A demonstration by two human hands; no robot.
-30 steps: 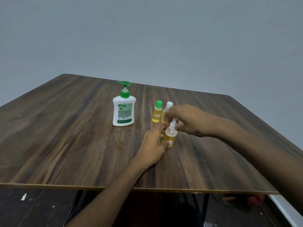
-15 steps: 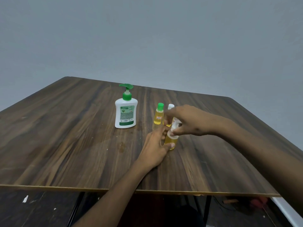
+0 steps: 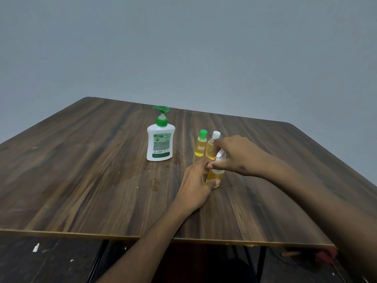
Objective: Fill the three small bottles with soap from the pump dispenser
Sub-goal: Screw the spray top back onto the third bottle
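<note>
while the left hand (image 3: 196, 186) rests on the wooden table (image 3: 81, 170) with its fingers curled around the lower body of the nearest small bottle (image 3: 215, 176), the thumb pressed against the bottle's near side, the right hand (image 3: 236, 155) comes in from three o'clock and pinches the top of that same bottle between thumb and forefinger; its remaining fingers arch over the white cap (image 3: 220, 156), which is mostly hidden, so whether the cap is seated or loose cannot be told; this bottle stands upright, holds yellow liquid, and sits a little right of the table's middle; just beyond it, toward twelve o'clock, stand the other two small bottles, touching or nearly touching each other: the green-capped bottle (image 3: 201, 146) at about eleven o'clock from the held one, carrying a small white label with red marks, and the white-capped bottle (image 3: 212, 148) right beside it, partly covered by the right hand's fingers; both hold yellow liquid and both are closed; the pump dispenser (image 3: 160, 137), white with a green pump head and a green label, stands upright at about ten o'clock from the held bottle, clearly apart from the group; a small wet smear (image 3: 154, 183) marks the wood at nine o'clock from the left hand; a plain grey wall (image 3: 183, 48) fills the far side, and dark floor (image 3: 40, 262) shows under the near table edge
</note>
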